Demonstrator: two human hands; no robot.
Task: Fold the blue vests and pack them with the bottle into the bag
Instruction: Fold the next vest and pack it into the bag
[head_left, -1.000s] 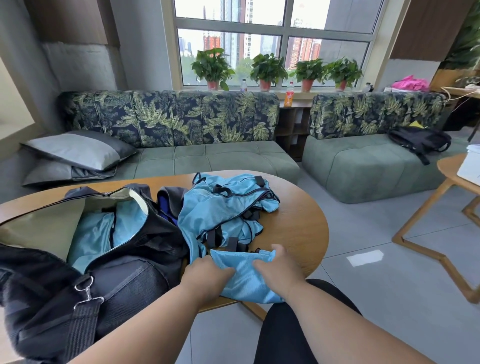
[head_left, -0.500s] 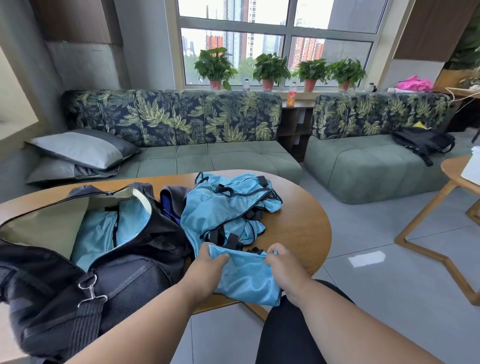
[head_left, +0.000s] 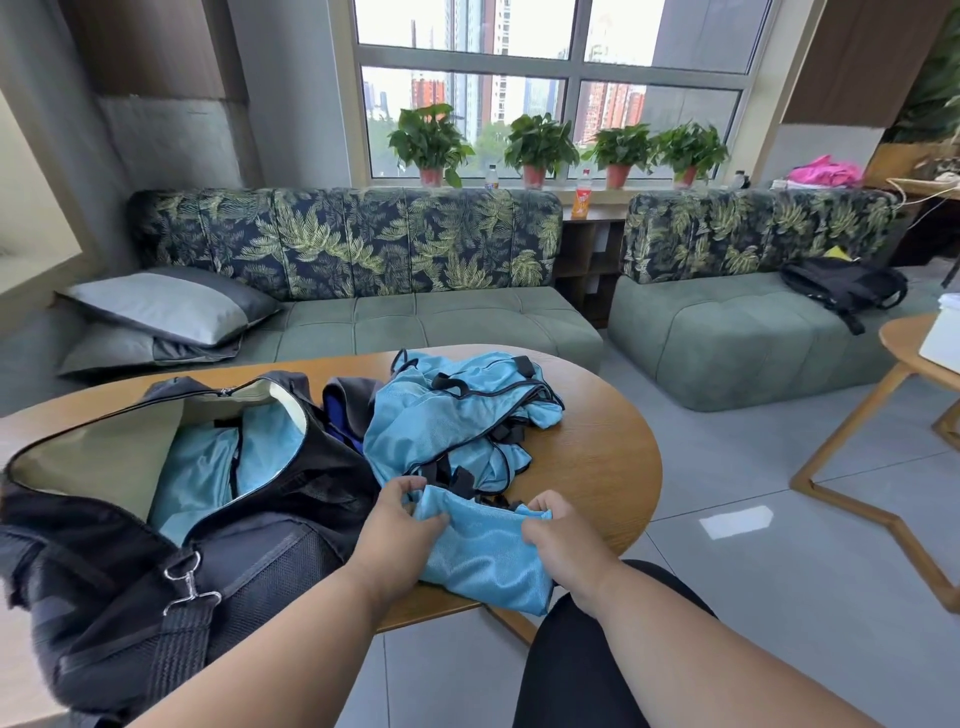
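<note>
A light blue mesh vest (head_left: 483, 556) hangs over the near edge of the round wooden table (head_left: 602, 462). My left hand (head_left: 397, 525) pinches its upper left corner and my right hand (head_left: 558, 538) grips its upper right edge. Behind it lies a crumpled heap of blue vests (head_left: 452, 421) with black trim. To the left stands an open black duffel bag (head_left: 156, 519) with blue fabric (head_left: 208, 473) folded inside. A dark blue and grey item (head_left: 345, 410) sits between the bag and the heap; whether it is the bottle I cannot tell.
A green sofa with leaf-print backs (head_left: 363, 322) and grey pillows (head_left: 156, 312) stands behind the table. A second sofa (head_left: 737, 332) carries a black backpack (head_left: 841, 288). A wooden side table (head_left: 904, 364) is at right. Potted plants and an orange drink bottle (head_left: 583, 195) line the window sill.
Both hands have slid up the vest toward the table, drawing its top edge up and spreading it slightly wider. The bag and the vest heap have not moved.
</note>
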